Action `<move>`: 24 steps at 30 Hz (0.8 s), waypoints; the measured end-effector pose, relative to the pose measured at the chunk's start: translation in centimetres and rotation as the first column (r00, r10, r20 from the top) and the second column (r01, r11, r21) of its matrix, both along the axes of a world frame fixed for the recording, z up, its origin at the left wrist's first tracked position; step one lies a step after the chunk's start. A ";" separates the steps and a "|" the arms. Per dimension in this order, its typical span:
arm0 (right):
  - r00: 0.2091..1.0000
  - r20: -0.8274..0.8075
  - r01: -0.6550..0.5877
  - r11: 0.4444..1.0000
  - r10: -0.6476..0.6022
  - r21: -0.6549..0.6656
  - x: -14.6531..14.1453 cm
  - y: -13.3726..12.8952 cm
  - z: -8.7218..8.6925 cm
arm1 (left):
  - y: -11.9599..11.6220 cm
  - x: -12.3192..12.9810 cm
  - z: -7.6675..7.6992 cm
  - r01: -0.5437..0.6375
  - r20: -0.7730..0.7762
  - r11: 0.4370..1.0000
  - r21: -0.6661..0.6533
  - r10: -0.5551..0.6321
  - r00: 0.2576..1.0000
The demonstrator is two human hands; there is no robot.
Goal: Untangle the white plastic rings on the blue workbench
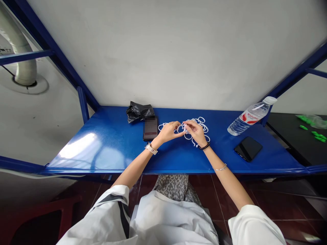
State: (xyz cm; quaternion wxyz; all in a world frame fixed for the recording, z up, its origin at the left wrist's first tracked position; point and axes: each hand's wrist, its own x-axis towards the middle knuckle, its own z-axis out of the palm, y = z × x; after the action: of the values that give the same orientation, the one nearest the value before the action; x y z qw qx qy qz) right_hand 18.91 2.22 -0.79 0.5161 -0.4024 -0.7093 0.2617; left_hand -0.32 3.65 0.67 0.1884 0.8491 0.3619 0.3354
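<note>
My left hand (169, 132) and my right hand (197, 132) meet over the middle of the blue table. Between their fingertips is a thin white cord loop (180, 129), gripped by both hands. Its finer details are too small to make out. Several more white cord loops (205, 128) lie in a loose pile behind and around my right hand. Another white loop (160, 127) shows just left of my left hand. Part of the pile is hidden under my right hand.
A phone (150, 129) lies left of my left hand, with a crumpled black plastic bag (138, 111) behind it. On the right are a tilted water bottle (249, 115) and a dark phone (248, 148). The blue table (122, 136) meets a pale wall. Green pieces (318, 135) lie farther right.
</note>
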 end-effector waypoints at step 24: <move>0.997 -0.014 -0.071 0.995 0.070 -0.072 0.1 0.0 0.2 | 0.4 0.2 0.1 0.542 0.580 0.518 -0.662 -0.103 0.808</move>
State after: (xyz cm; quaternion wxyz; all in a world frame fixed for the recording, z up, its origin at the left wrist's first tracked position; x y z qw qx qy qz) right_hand 19.02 2.25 -0.56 0.4955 -0.3942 -0.7102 0.3077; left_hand -0.12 4.04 0.73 0.6934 0.6139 0.2450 0.2869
